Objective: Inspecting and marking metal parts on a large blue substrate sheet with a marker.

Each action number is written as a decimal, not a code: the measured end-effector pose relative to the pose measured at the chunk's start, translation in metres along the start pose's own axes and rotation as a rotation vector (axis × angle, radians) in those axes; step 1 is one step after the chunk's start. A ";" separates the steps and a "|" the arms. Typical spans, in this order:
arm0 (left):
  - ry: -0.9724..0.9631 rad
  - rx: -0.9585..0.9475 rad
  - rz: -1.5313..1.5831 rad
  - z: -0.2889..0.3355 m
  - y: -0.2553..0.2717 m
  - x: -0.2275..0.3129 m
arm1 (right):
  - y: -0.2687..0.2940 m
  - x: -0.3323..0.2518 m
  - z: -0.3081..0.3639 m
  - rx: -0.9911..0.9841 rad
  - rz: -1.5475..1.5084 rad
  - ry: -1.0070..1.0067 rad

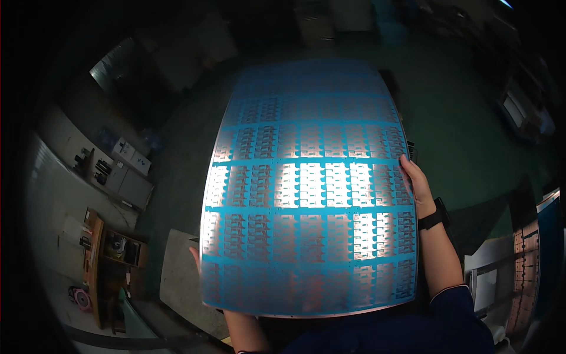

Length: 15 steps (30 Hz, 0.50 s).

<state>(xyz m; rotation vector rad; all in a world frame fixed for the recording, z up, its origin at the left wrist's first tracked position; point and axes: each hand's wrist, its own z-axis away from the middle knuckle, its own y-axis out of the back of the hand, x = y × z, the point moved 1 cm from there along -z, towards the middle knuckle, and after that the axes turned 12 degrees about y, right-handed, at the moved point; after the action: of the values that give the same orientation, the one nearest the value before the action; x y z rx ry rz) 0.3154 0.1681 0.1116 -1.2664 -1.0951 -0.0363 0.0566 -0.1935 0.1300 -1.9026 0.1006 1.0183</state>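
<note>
A large circuit board panel, shiny metal patterned in bright blue with repeating rows of small shapes, fills the middle of the head view. It is held up in front of my body, its near edge close to my dark blue shirt. My right hand grips the panel's right edge, fingers lying along its side; a black band circles that wrist. At the left edge, only a bit of my left hand shows. The panel hides most of that hand, which supports it from the side and below.
On the left, a wooden shelf unit with small items, a pink round object and a grey cabinet stand along the wall. A pale board or tabletop lies beyond my left hand. Copper-coloured panels stand at the right. The floor is dark green.
</note>
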 end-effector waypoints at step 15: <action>0.210 0.010 -0.069 0.017 -0.050 -0.030 | 0.013 -0.031 0.026 0.517 -0.195 0.449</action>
<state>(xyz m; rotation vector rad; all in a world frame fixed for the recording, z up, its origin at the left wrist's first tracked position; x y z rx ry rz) 0.2607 0.1471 0.1268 -1.1865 -0.9558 -0.2113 0.0153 -0.1908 0.1367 -1.5875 0.3907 0.3686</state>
